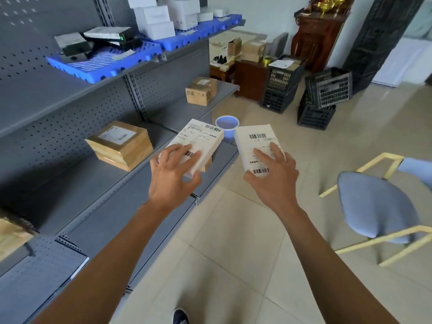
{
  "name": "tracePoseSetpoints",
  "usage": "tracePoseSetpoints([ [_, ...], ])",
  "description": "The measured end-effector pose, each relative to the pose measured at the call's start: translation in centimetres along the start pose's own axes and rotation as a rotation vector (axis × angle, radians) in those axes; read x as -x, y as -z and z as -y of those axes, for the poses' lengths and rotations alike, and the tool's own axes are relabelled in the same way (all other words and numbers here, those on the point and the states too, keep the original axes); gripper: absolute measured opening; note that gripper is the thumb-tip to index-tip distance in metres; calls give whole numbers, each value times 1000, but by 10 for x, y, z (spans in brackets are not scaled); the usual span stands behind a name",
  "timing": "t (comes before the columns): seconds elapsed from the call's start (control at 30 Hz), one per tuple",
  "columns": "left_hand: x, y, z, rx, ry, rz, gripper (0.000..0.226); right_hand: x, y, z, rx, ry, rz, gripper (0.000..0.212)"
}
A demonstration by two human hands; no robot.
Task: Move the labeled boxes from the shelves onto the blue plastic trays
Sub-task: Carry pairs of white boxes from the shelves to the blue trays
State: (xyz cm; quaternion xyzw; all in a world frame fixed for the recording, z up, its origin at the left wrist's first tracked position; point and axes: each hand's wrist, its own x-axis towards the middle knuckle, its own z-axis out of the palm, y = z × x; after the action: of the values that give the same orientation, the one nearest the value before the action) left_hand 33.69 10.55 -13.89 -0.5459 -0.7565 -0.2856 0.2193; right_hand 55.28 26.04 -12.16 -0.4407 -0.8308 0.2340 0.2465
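Observation:
My left hand grips a white box with a barcode label, held over the front edge of the lower grey shelf. A second white labeled box sits in my right hand, out over the tiled floor. Two blue plastic trays lie on the upper shelf: the near tray carries dark flat boxes, the far tray carries stacked white boxes. Brown cardboard boxes stand on the lower shelf, one stack at the left and one farther back.
A blue bucket stands on the floor past the shelf end. Black crates and wooden cabinets crowd the back. A grey chair with a yellow frame stands at my right. Another brown box shows at the left edge.

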Motion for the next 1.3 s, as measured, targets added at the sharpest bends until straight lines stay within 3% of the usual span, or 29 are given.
tracePoseSetpoints([
  [0.4,-145,-91,57,98,-40,-103,40,-150,-7,7,2,-53,-89,71],
  [0.6,-230,-145,74,141,-174,-121,42,-214,-5,4,14,-113,-167,73],
  [0.93,-333,-250,50,219,-298,-86,41,-328,5,-65,-8,-173,-213,72],
  [1.3,-470,-358,4,155,-256,-85,43,-498,43,-154,-11,-130,-220,70],
])
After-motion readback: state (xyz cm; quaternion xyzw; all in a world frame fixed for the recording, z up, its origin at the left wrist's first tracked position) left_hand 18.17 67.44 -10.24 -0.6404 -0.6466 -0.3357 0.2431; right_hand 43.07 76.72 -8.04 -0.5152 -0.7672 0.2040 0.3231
